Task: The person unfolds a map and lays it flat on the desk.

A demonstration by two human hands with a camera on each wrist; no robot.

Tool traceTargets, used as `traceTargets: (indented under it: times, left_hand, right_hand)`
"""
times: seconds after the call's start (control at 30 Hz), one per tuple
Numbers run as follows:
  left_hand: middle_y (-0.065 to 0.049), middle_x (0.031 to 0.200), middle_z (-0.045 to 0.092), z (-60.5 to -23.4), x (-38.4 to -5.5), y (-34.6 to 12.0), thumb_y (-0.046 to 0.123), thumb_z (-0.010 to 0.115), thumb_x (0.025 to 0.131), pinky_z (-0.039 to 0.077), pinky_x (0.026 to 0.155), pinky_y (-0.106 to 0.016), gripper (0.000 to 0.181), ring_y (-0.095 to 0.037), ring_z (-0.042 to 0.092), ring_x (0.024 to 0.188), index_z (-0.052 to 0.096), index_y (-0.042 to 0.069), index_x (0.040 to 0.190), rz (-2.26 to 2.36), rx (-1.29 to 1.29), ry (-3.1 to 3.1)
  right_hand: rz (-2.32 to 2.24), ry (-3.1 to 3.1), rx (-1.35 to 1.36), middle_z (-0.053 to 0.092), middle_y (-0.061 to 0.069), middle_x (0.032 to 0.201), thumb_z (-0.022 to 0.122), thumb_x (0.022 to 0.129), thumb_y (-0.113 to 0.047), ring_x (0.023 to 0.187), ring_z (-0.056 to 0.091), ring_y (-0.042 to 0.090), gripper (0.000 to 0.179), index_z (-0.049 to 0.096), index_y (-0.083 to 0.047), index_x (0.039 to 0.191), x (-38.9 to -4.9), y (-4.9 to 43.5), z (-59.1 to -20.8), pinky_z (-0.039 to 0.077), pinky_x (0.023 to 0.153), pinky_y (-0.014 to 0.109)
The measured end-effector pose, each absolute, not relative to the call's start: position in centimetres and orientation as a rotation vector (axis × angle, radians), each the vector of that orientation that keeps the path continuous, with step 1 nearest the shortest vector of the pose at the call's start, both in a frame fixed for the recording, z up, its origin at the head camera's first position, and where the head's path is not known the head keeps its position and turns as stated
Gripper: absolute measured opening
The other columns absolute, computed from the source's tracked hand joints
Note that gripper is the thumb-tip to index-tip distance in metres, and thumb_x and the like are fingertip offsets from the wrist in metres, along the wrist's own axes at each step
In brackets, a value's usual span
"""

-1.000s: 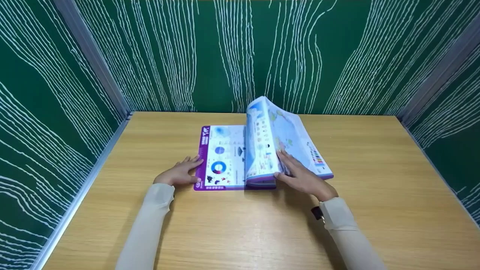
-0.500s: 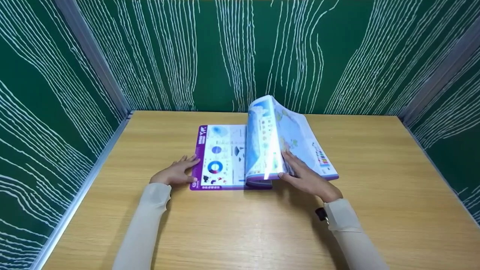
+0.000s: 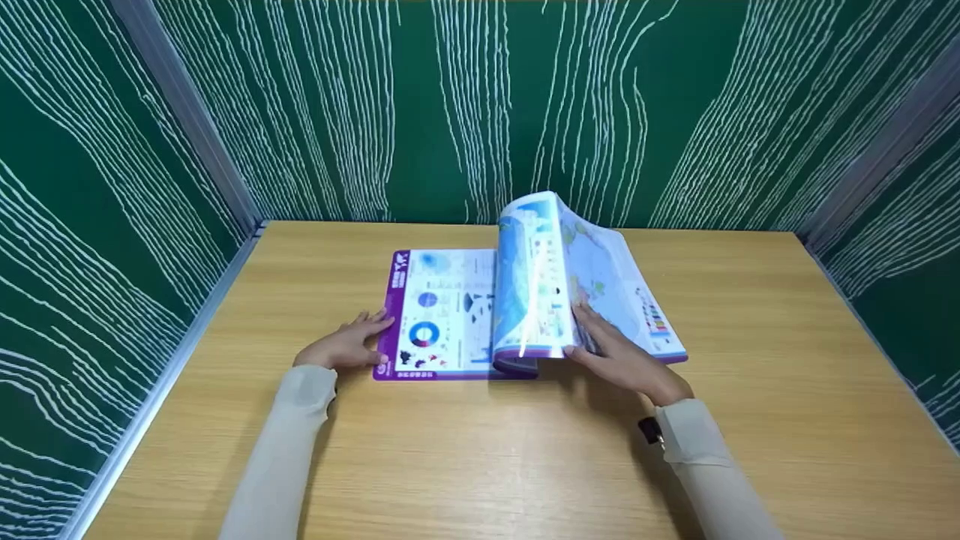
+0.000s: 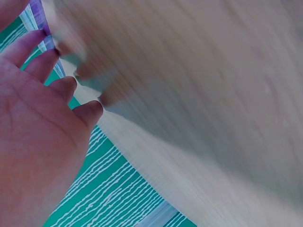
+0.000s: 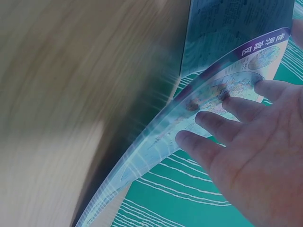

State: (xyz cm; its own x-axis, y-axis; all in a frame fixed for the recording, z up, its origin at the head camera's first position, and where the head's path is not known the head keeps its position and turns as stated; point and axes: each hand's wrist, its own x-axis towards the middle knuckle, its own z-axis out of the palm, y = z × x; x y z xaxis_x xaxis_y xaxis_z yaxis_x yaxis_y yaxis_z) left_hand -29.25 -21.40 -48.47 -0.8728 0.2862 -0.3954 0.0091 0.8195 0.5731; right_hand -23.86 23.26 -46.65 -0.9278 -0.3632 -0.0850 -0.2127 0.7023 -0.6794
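A large glossy illustrated book (image 3: 435, 315) with a purple border lies open on the table. Its left page is flat, and a thick curled sheaf of pages (image 3: 525, 300) stands up at the middle. To the right spreads a map page (image 3: 611, 262). My left hand (image 3: 345, 343) rests with spread fingers on the left purple edge. My right hand (image 3: 622, 356) touches the map page with fairly straight fingers (image 5: 222, 127), its thumb beside the sheaf's front corner. In the right wrist view the map page (image 5: 189, 118) bows up off the table.
The wooden table (image 3: 480, 450) has green walls (image 3: 450, 97) with white wavy lines behind and at both sides. Metal posts (image 3: 187, 112) stand in the corners. A small dark device (image 3: 651, 430) sits at the right cuff.
My right hand has moved right with the map page and curled sheaf. My left hand and the book's left edge have shifted slightly left, so the book spreads wider.
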Motion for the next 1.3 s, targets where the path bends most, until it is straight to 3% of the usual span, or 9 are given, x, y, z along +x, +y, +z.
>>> traceTargets:
  times: [0.2, 0.53, 0.77, 1.0, 1.2, 1.3]
  left_hand:
    - [0.003, 0.163, 0.004, -48.3, -29.3, -21.8, 0.025, 0.066, 0.089, -0.004, 0.115, -0.065, 0.075, -0.037, -0.009, 0.149, 0.025, 0.034, 0.152, 0.812, 0.185, 2.514]
    - [0.001, 0.164, 0.002, -48.1, -29.3, -22.3, 0.023, 0.067, 0.089, -0.004, 0.112, -0.068, 0.076, -0.041, -0.010, 0.148, 0.025, 0.038, 0.151, 0.829, 0.101, 2.495]
    - [0.000, 0.164, 0.000, -48.0, -29.4, -22.7, 0.021, 0.065, 0.090, -0.006, 0.112, -0.069, 0.075, -0.042, -0.011, 0.147, 0.024, 0.036, 0.151, 0.847, 0.100, 2.485]
    - [-0.004, 0.163, 0.002, -48.0, -29.3, -23.3, 0.019, 0.061, 0.093, -0.007, 0.113, -0.066, 0.071, -0.038, -0.011, 0.148, 0.024, 0.026, 0.153, 0.806, 0.175, 2.509]
    - [-0.003, 0.164, -0.001, -47.9, -29.2, -23.6, 0.022, 0.061, 0.093, -0.006, 0.112, -0.069, 0.070, -0.042, -0.011, 0.147, 0.024, 0.033, 0.152, 0.823, 0.088, 2.492]
    - [-0.004, 0.164, 0.000, -47.9, -29.3, -23.7, 0.021, 0.060, 0.094, -0.006, 0.111, -0.069, 0.070, -0.042, -0.011, 0.147, 0.024, 0.032, 0.152, 0.820, 0.104, 2.498]
  right_hand:
    - [-1.034, 2.682, -0.409, -0.003, 0.004, 0.164, 0.049, 0.091, -0.061, 0.150, 0.000, 0.035, 0.083, 0.006, -0.031, 0.155, -23.8, 23.6, -46.8, 0.010, 0.117, 0.061]
    - [-1.026, 2.662, -0.371, -0.008, 0.001, 0.163, 0.048, 0.090, -0.064, 0.150, -0.003, 0.033, 0.085, 0.002, -0.032, 0.155, -23.9, 24.2, -47.0, 0.007, 0.117, 0.062]
    - [-1.018, 2.656, -0.359, -0.009, 0.003, 0.163, 0.047, 0.091, -0.064, 0.150, -0.004, 0.035, 0.086, 0.000, -0.031, 0.155, -24.0, 24.9, -47.4, 0.006, 0.117, 0.062]
    - [-1.052, 2.647, -0.385, -0.011, 0.004, 0.163, 0.046, 0.093, -0.060, 0.150, -0.005, 0.034, 0.086, -0.002, -0.026, 0.155, -23.9, 25.7, -47.6, 0.006, 0.117, 0.062]
    - [-1.014, 2.653, -0.358, -0.008, 0.010, 0.163, 0.045, 0.094, -0.058, 0.149, -0.004, 0.039, 0.084, 0.000, -0.024, 0.156, -23.8, 26.1, -47.7, 0.007, 0.116, 0.064]
    - [-0.994, 2.652, -0.342, -0.006, 0.012, 0.163, 0.045, 0.094, -0.059, 0.148, -0.003, 0.040, 0.083, 0.003, -0.023, 0.156, -23.8, 26.3, -47.7, 0.007, 0.116, 0.064]
